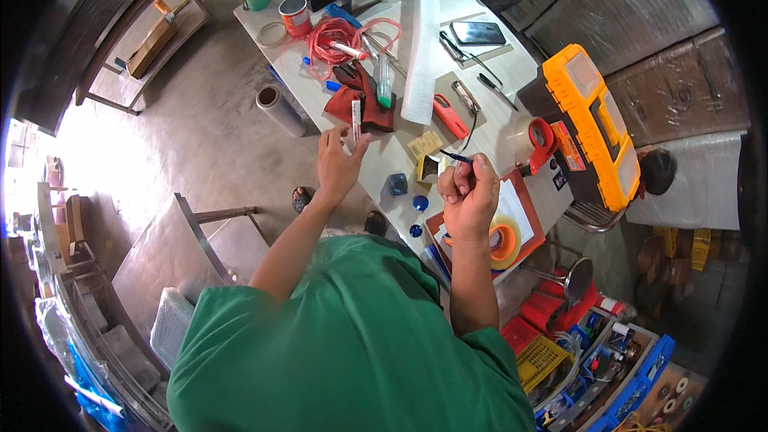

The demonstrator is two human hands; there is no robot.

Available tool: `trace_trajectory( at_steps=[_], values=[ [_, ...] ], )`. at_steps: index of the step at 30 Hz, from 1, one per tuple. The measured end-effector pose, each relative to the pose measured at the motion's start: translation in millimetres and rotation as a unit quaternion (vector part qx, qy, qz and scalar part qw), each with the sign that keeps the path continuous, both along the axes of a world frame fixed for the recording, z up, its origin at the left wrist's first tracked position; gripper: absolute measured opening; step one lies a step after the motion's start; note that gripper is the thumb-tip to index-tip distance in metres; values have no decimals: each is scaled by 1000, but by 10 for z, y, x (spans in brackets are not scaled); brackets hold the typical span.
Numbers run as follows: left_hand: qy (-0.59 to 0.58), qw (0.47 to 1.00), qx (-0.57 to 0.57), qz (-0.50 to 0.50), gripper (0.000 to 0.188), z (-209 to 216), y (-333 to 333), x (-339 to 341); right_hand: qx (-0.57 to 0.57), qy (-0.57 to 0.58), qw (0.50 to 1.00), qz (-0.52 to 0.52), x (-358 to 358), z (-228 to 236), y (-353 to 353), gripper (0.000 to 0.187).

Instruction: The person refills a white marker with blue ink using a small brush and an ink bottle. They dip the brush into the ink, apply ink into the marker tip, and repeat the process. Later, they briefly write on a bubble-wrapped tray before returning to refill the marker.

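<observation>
My left hand is raised at the table's near left edge. A white marker stands upright between its thumb and fingers, in front of dark red work gloves. To the right, my right hand is closed with a thin, dark, pen-like stick pinched in it, its narrow end pointing left. Between the hands stands a small dark blue ink bottle. Beside it lie a round blue cap-like piece and a smaller dark one. A small yellow box sits just left of my right hand.
A black and orange toolbox stands at right, with a red tape dispenser beside it. Tape rolls lie below my right hand. Farther off are a phone, red cord, a red knife and white foam.
</observation>
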State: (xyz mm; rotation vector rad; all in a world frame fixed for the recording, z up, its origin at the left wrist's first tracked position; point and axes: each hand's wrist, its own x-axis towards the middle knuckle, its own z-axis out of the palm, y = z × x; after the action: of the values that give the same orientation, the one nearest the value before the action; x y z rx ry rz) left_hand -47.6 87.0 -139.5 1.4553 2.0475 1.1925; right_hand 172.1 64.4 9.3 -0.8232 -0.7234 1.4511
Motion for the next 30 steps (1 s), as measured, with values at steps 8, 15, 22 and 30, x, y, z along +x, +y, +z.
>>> trace_trajectory(
  at_steps=[8, 15, 22, 30],
  values=[
    [-18, 997, -70, 6, 43, -23, 308, -32, -10, 5, 1000, -12, -42, 21, -42, 36],
    [-109, 993, 42, 4, 28, 244, 38, 4, -2, -1, 1000, 6, -54, 33, -53, 36],
    [-47, 965, 215, -144, 33, 993, -809, 58, 59, -140, 985, 80, -14, 405, -253, 25],
    [3, 919, 356, -170, 39, 1168, -970, 90, 404, -449, 788, 117, 86, 938, -314, 16]
  ],
)
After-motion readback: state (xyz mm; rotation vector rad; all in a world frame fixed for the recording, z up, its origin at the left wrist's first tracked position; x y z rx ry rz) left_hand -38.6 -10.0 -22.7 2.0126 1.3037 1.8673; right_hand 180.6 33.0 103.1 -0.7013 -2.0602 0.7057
